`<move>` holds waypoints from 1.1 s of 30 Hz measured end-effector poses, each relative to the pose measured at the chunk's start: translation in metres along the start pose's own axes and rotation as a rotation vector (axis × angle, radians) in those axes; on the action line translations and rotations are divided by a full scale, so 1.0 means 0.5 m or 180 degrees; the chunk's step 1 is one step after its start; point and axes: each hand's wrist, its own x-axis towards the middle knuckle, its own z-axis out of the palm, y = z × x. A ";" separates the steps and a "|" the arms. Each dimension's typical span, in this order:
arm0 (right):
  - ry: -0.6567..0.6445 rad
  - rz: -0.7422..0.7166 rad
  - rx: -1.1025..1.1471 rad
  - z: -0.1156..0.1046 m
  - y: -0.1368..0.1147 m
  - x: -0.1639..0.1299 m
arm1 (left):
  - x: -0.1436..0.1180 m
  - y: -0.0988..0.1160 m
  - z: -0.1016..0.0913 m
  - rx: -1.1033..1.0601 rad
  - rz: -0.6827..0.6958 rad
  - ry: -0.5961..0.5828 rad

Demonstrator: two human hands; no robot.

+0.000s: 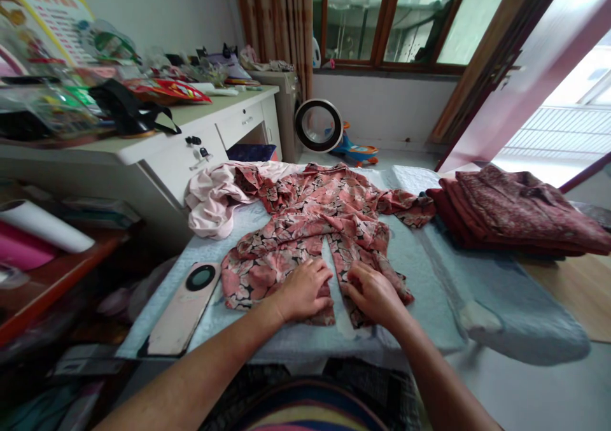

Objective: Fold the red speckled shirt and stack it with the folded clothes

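Note:
A coral-pink floral shirt [329,192] with black and beige patterning lies spread on a pale blue cloth, its sleeves out to both sides and its lower front parted by a gap. On the left panel, beside this gap, rests my left hand [305,289], its curled fingers closed on the fabric edge. Across the gap, my right hand [372,291] pinches the edge of the right panel with bent fingers. Both hands are low, near the hem. Some fingertips are hidden in the folds.
A phone [179,310] lies left of the shirt. Crumpled pale pink cloth [210,205] sits behind it. Folded dark red garments [520,214] are stacked at right on the blue cloth [424,291]. A cluttered white desk [191,119] borders the left side; a washing machine [281,90] stands open behind.

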 end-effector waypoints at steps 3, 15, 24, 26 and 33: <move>0.0101 0.0130 -0.0315 0.024 -0.017 -0.001 | 0.002 0.002 0.023 0.0108 -0.0484 0.0409; 0.0637 0.0469 0.0860 0.041 0.004 0.012 | 0.039 -0.017 0.027 -0.0020 -0.0842 0.0760; 0.1066 0.0782 0.1687 0.038 0.012 0.008 | 0.048 0.001 0.029 -0.0190 -0.0467 0.0869; 0.1094 0.0750 0.1647 0.037 0.008 0.006 | 0.052 0.006 0.034 -0.0103 -0.0444 0.0823; 0.1027 0.0339 0.1431 0.045 0.004 0.004 | 0.068 -0.022 0.023 -0.0151 -0.0313 0.0466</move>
